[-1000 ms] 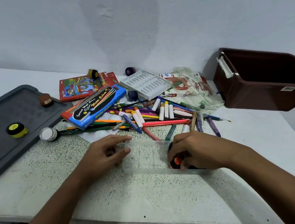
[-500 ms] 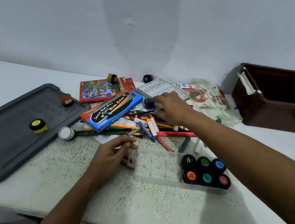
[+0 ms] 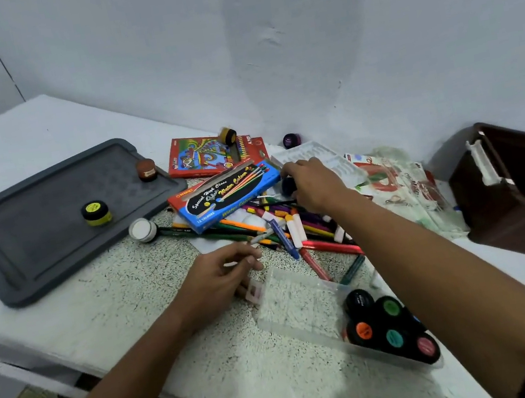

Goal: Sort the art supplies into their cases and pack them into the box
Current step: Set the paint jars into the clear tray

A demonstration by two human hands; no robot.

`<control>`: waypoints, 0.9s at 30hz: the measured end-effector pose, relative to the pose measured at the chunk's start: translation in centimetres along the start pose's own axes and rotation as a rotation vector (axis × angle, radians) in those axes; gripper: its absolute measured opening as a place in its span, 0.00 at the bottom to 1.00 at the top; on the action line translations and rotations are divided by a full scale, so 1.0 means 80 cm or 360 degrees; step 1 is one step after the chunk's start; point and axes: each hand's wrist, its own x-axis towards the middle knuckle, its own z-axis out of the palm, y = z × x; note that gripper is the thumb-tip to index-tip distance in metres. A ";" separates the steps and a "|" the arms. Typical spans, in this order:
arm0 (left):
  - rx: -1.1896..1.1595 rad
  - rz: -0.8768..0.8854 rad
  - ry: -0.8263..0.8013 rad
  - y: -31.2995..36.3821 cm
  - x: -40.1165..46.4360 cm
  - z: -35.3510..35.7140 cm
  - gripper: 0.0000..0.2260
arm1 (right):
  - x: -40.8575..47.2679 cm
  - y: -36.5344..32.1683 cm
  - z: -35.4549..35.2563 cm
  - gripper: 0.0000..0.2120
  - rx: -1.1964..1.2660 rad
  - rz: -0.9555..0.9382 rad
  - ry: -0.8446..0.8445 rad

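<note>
A clear plastic case (image 3: 297, 300) lies on the speckled table with several black paint pots (image 3: 392, 326) packed at its right end. My left hand (image 3: 222, 280) rests beside the case's left end, fingers loosely curled, touching a small pink clasp. My right hand (image 3: 312, 183) reaches over the pile of markers and pencils (image 3: 288, 229) and closes on a dark blue paint pot (image 3: 287, 186) next to the blue watercolour box (image 3: 225, 194). The brown box (image 3: 523, 190) stands open at the right.
A grey lid (image 3: 35, 219) at the left carries a yellow pot (image 3: 95, 212) and a brown pot (image 3: 146, 169). A white pot (image 3: 142, 230), a red crayon box (image 3: 208, 155), a purple pot (image 3: 291, 140), a white tray (image 3: 327, 156) and plastic bags (image 3: 401, 186) surround the pile.
My right hand left the clear case, where it set down an orange-lidded pot, and reached up to the dark blue pot. My left hand slid to the case's left end.
</note>
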 end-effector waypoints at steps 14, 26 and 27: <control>0.0153 0.0021 -0.0037 0.006 -0.002 0.003 0.05 | -0.111 0.012 -0.044 0.18 0.1021 -0.0020 0.0250; 0.0341 0.0086 -0.0012 0.007 -0.004 0.000 0.05 | -0.241 -0.007 -0.027 0.18 0.0489 -0.0296 -0.0190; 0.0352 0.0090 -0.0008 0.007 -0.005 0.000 0.05 | -0.242 -0.009 -0.023 0.19 0.0415 -0.0298 -0.0166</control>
